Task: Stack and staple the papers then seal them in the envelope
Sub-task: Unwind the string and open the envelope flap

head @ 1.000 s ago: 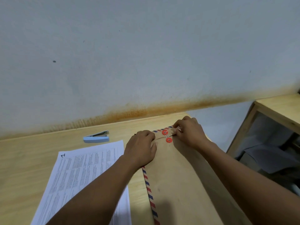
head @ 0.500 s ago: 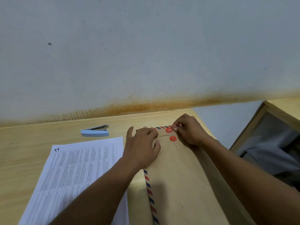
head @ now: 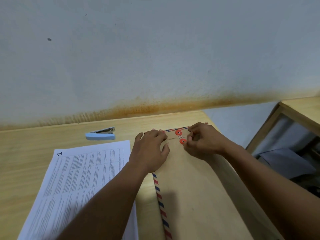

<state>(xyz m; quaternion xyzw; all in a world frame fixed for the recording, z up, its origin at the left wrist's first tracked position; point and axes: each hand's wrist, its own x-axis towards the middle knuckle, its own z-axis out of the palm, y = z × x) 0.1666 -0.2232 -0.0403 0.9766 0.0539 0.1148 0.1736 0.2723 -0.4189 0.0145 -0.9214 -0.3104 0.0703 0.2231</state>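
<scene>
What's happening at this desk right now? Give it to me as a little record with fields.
Surface: wooden table against a stained wall
Envelope: brown envelope with a red-and-blue striped edge, lying flat, flap down
Closure: two red discs joined by a string
Left hand: left hand rests flat on the envelope near the flap
Right hand: right hand pinches the string at the lower disc
Papers: printed papers marked "1", left of the envelope
Stapler: light blue stapler beyond the papers, untouched
</scene>
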